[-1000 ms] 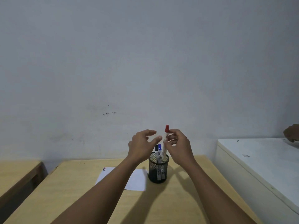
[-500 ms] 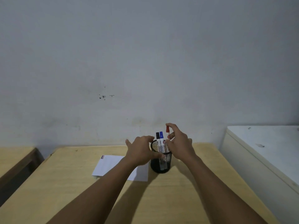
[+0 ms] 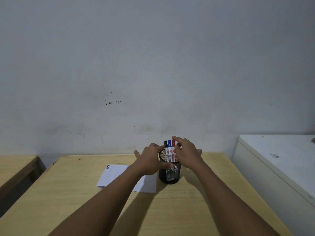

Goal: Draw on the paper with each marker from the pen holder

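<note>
Three markers (image 3: 169, 150) in holder (image 3: 168, 174), paper (image 3: 119, 176) beside

Three markers (image 3: 169, 151) stand upright in the pen holder (image 3: 169, 174) on the table (image 3: 196, 201); the paper (image 3: 117, 172) lies just left of it; a cabinet (image 3: 279, 160) stands right of the table.

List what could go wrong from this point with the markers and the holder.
1. The mesh pen holder looks light and tall; the left hand steadies it, but a snagged marker might still tip it.
2. The red marker, at the right hand, stands tight against the blue marker and black marker, so lifting one may drag its neighbours.
3. The paper lies partly under the left forearm and could shift.
</note>
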The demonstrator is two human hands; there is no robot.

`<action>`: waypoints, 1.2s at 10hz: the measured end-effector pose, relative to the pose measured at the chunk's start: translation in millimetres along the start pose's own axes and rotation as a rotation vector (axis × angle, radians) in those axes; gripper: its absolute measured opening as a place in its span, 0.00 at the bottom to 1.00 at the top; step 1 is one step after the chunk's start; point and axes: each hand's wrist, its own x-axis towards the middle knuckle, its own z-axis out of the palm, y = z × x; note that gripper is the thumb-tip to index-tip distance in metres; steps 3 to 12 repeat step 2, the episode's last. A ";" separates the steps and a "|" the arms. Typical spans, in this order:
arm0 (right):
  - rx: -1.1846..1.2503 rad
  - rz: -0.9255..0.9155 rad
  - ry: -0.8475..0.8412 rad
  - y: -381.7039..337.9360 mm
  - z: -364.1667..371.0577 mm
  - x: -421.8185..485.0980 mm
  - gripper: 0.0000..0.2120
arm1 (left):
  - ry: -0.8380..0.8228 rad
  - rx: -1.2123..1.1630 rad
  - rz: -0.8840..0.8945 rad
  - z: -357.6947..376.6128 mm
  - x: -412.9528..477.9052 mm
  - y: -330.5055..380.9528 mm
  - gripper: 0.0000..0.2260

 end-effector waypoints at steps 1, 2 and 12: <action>0.018 -0.001 0.034 -5.0 -6.0 -6.3 0.23 | 0.022 0.023 -0.008 -2.9 -7.4 2.6 0.33; 0.034 -0.034 0.057 -13.3 -13.8 -9.2 0.23 | 0.068 0.084 -0.025 -10.8 -11.4 3.6 0.39; 0.034 -0.034 0.057 -13.3 -13.8 -9.2 0.23 | 0.068 0.084 -0.025 -10.8 -11.4 3.6 0.39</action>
